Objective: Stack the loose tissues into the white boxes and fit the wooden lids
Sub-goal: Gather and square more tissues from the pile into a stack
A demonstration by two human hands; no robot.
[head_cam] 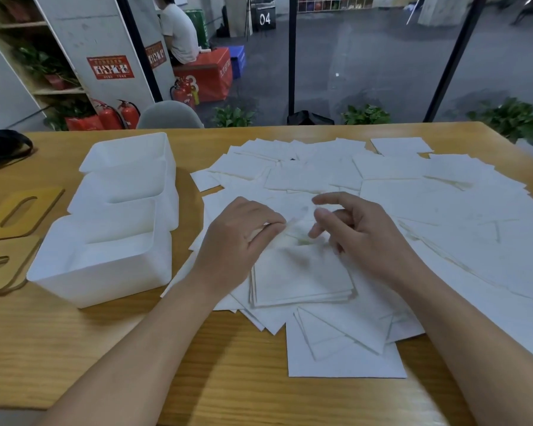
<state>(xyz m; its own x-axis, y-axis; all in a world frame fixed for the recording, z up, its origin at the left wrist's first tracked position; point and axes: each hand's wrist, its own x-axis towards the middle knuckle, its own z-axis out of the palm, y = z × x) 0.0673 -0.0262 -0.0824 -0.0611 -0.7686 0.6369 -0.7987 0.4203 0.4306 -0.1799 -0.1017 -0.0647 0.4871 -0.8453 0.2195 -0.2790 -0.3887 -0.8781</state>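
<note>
Seen from a head-worn camera, looking down on a wooden tabletop (197, 364). Spread across the centre and out toward 3 o'clock: a wide scatter of loose white tissues (413, 195), overlapping at many angles. Nearer the middle, a small squared-up tissue stack (302, 281), lying on top of the scatter.

At 9 o'clock, three open white boxes in a row running from near to far: nearest box (105, 265), middle box (123, 198), far box (130, 152), each touching the next. Contents hard to tell, white on white. Further out at 9 o'clock, by the tabletop's edge, two wooden lids lying flat, each with an oval slot: farther lid (22, 210) and nearer lid (0, 265), overlapping slightly.

Both bare forearms reaching in from 6 o'clock. Left hand (237, 238) just above the far edge of the tissue stack, fingers curled, thumb and fingertips pinching what looks like a blurred tissue edge. Right hand (360, 232) just beside it toward 3 o'clock, fingers loosely bent with the index finger extended toward the left hand; blurred, so cannot tell whether any tissue is held.

Beyond the tabletop at 12 o'clock: a grey chair back (170, 115), potted plants (366, 115), red fire extinguishers (126, 113), and a seated person in a white shirt (179, 32).
</note>
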